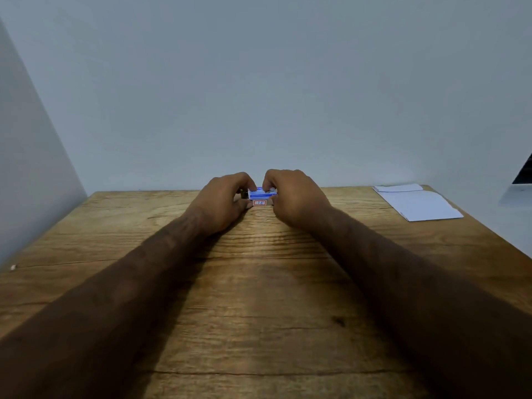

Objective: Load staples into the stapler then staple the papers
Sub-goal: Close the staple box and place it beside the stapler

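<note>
A small blue and white staple box [262, 194] sits near the far edge of the wooden table [259, 283], with a red-framed label on the side facing me. My left hand [224, 200] grips its left end and my right hand [290, 197] pinches its right end, fingers on top and thumbs low. A dark bit shows just left of the box behind my left fingers; I cannot tell what it is. White papers [417, 204] lie at the far right corner. No stapler shows clearly.
A pale wall stands right behind the table's far edge, and another wall closes the left side. The table's right edge runs diagonally past the papers. A dark object [525, 171] pokes in at the right border.
</note>
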